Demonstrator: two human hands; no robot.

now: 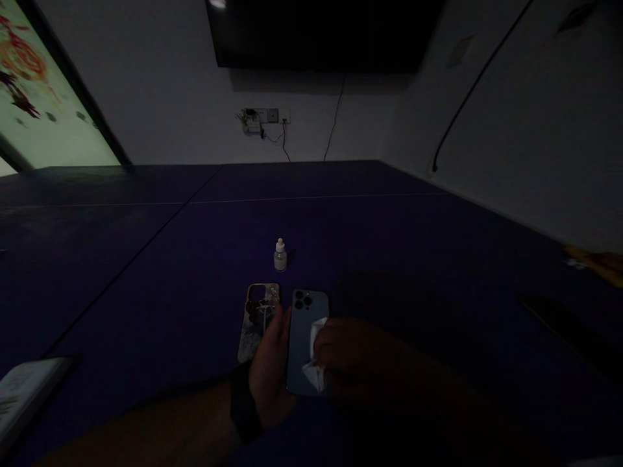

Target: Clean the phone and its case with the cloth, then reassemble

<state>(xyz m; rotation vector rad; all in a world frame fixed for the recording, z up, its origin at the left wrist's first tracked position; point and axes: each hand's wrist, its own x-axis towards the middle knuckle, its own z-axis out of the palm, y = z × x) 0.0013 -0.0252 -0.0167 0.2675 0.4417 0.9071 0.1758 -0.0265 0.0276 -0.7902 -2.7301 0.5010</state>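
A blue-grey smartphone (299, 350) rests back side up in my left hand (271, 373), its camera lenses at the far end. The thumb and palm of that hand lie along the phone's left edge. My right hand (348, 353) pinches a white wipe (315, 376) and presses it on the phone's back; the hand covers the phone's lower right part. Just left of the phone lies a patterned phone case (253, 331), partly behind my left thumb. Beyond both stands a small bottle (280, 257) with a white dropper-like top, upright and capped.
The dark blue table (195, 259) reaches to the wall. At the left front lies a white book or box (29, 386). A dark flat object (559, 324) and something yellow (596, 263) are at the right. A screen (321, 32) hangs above wall sockets (265, 115).
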